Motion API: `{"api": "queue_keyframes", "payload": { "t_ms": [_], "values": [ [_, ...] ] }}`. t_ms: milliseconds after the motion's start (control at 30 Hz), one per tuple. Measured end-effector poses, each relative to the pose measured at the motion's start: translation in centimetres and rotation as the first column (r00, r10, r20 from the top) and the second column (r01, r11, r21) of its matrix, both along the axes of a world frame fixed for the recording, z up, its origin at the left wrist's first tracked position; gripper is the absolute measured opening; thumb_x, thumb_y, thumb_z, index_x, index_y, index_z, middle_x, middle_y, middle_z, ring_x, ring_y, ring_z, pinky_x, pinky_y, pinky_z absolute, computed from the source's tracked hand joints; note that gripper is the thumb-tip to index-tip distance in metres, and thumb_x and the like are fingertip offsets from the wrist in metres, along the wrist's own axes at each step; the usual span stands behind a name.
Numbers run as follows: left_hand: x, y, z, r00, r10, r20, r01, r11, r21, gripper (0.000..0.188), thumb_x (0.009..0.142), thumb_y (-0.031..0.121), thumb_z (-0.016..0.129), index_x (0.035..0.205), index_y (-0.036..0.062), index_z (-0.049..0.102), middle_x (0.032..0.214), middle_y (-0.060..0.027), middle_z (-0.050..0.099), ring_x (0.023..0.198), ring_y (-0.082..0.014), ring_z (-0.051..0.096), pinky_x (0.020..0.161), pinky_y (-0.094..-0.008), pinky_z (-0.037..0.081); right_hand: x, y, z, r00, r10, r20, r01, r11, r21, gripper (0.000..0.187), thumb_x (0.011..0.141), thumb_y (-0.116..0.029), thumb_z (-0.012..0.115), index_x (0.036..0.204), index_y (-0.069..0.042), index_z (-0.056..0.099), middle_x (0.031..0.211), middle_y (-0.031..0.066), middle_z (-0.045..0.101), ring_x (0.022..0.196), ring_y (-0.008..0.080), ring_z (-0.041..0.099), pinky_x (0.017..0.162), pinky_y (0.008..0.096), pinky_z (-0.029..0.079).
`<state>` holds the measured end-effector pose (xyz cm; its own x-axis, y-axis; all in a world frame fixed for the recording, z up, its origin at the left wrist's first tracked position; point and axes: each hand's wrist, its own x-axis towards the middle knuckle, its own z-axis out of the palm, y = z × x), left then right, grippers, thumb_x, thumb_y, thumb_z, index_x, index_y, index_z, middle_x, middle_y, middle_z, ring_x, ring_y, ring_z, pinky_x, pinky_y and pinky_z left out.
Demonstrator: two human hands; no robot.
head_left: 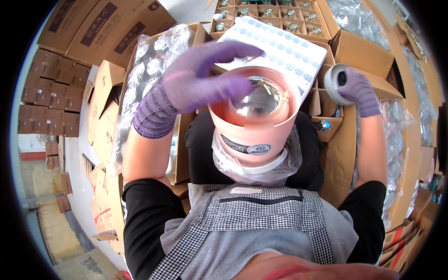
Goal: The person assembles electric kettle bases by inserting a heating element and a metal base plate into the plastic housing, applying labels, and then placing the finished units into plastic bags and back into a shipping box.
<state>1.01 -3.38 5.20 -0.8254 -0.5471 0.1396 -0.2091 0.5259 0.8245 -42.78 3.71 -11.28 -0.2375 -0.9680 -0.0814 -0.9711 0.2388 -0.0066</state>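
Observation:
A pink tub with a dark label and a round sticker rests on my lap. Inside it sit a smaller pink round piece and a shiny metal part. Clear plastic film bunches around its white base. My left hand, in a purple knit glove, reaches over the tub's rim with fingers spread, slightly blurred; it appears to hold nothing. Off to the right, my gloved right hand grips a pale ring-shaped roll with a dark centre, above an open carton.
A divided carton of glass jars stands ahead, behind a white printed sheet or box. To the left is a carton of plastic-wrapped items; more wrapped items lie right. Large brown boxes stand at far left.

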Motion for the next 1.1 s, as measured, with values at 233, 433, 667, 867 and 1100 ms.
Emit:
{"api": "queue_keyframes", "payload": {
  "t_ms": [233,433,667,867,1100],
  "values": [
    [-2.3,-1.3,-0.2,0.965,0.1,-0.243,-0.172,0.94,-0.295,0.074,0.097,0.05,0.06,0.143,-0.0057,0.048,0.14,-0.0221,0.057,0.13,-0.0348,0.057,0.109,-0.0444,0.047,11.0,0.3,13.0,0.3,0.636,0.711,0.027,0.739,-0.673,0.037,0.105,-0.019,0.054,0.137,0.0,0.056,0.135,0.0126,0.061,0.121,0.0229,0.062,0.103,0.0367,0.052],
    [-0.1,-0.2,0.8,0.895,0.039,-0.445,0.0,0.996,0.087,0.054,0.074,0.021,0.076,0.122,-0.0026,0.068,0.117,-0.0171,0.07,0.104,-0.0256,0.07,0.092,-0.0361,0.056,12.5,2.8,12.0,0.551,0.731,0.403,-0.004,0.486,-0.874,0.032,0.105,-0.014,0.047,0.124,0.008,0.062,0.121,0.0164,0.067,0.108,0.0224,0.067,0.094,0.0335,0.054],
    [0.9,-2.3,0.0,0.922,-0.375,-0.1,0.337,0.901,-0.271,0.072,0.042,0.023,0.088,0.109,0.0,0.078,0.125,-0.0208,0.07,0.123,-0.0362,0.065,0.108,-0.0458,0.049,18.4,0.5,8.6,-0.085,0.767,0.636,-0.009,0.637,-0.771,0.03,0.108,-0.022,0.047,0.128,-0.011,0.065,0.135,0.0129,0.062,0.125,0.0308,0.061,0.113,0.0423,0.045],
    [1.6,-2.1,-1.4,0.945,-0.321,-0.057,0.289,0.905,-0.312,0.075,0.059,0.05,0.085,0.111,-0.0027,0.075,0.123,-0.0252,0.069,0.125,-0.0449,0.061,0.108,-0.0531,0.047,18.9,-1.7,5.7,0.233,0.928,0.292,-0.28,0.352,-0.893,0.037,0.106,-0.021,0.049,0.142,-0.011,0.054,0.131,0.0144,0.064,0.123,0.0331,0.062,0.108,0.0429,0.049],
    [-4.6,5.8,0.2,0.968,0.183,0.172,-0.054,0.823,-0.566,0.049,0.088,0.043,0.072,0.116,0.0029,0.075,0.103,-0.0218,0.074,0.099,-0.0319,0.074,0.086,-0.0406,0.057,20.3,-6.9,0.4,-0.885,0.292,0.363,-0.079,0.674,-0.734,0.032,0.096,-0.02,0.058,0.125,-0.008,0.066,0.135,0.017,0.06,0.135,0.0322,0.051,0.115,0.045,0.044]
  ]
}}
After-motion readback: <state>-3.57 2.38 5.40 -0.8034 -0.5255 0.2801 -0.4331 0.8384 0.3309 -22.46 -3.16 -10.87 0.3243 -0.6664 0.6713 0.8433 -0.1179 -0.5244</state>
